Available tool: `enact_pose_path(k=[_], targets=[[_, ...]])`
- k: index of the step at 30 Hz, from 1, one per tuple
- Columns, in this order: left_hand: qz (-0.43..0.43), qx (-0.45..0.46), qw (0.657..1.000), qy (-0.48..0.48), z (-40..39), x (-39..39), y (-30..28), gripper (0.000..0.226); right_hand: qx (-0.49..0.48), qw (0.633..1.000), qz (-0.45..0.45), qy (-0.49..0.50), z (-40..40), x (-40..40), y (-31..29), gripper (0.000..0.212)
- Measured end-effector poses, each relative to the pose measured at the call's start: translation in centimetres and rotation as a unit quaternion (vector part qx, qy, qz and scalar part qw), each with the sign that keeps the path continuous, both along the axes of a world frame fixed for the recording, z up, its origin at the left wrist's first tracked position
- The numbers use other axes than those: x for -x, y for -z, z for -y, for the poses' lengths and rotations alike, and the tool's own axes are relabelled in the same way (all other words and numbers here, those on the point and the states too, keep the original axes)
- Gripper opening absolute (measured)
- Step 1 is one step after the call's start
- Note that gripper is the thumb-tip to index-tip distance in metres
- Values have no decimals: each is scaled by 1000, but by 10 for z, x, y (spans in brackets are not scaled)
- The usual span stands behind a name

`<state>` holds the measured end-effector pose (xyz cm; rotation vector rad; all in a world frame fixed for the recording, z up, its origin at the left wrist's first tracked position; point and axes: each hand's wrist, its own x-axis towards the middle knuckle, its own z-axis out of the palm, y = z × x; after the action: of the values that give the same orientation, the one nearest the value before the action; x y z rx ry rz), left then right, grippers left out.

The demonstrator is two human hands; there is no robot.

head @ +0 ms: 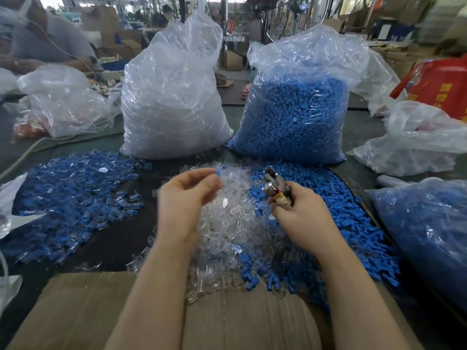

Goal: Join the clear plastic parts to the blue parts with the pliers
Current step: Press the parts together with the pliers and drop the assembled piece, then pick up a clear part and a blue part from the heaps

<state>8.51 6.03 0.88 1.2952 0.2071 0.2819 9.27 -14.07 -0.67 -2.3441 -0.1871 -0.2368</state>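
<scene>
Far left on the dark counter (121,238) lies a spread of small blue-and-clear joined pieces (75,193), apparently finished work. Behind it stands a tall clear plastic sack of clear parts (171,104).

The left hand (185,198) is raised over the centre heap, its grip pinching a small blue plastic part (219,172) between thumb and fingertips; motion blur leaves it uncertain whether a clear piece is already seated on it. Below lies the loose heap of small clear plastic parts (227,228).

The right hand (300,215) has its grip clenched round the handles of the metal pliers (274,184), jaws pointing up and left, seemingly parted, holding nothing and just apart from the left hand's part.

Right of that, a loose pile of small blue plastic parts (341,218) runs along the counter, with a sack of blue parts (298,114) behind.

Assessment: the parts are judged very light, rigid and smooth, so likely to slip. The thin clear pieces may crack under excess squeeze. Best held by fingertip pinch across the body, leaving the mating end exposed to the jaws.
</scene>
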Motion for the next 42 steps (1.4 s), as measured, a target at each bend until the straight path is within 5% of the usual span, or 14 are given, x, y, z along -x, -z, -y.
enact_pose_path(k=[3, 9, 15, 20, 27, 37, 42], targets=[[-55, -4, 988, -141, -44, -4, 12, 17, 66, 995, -11, 69, 10, -4, 4, 15], [-188, -286, 882, -325, -100, -1, 41, 16, 195, 970, -60, 134, 21, -6, 10, 17], [-223, -384, 849, -286, -98, 7, 39, 34, 220, 958, -95, 161, 23, -5, 13, 14], [-304, -500, 789, -186, -87, 6, 17, 46, 229, 953, -102, 170, 22, -5, 13, 15], [-352, -476, 806, 11, -82, 6, 9, 16, 220, 954, -101, 177, 21, -5, 13, 15], [-273, -471, 839, -25, -71, 1, 18, 14, 230, 959, -100, 134, 7, -4, 16, 11], [-177, -380, 907, -31, -55, 2, 15, 17, 232, 956, -131, 126, 4, -2, 15, 12]])
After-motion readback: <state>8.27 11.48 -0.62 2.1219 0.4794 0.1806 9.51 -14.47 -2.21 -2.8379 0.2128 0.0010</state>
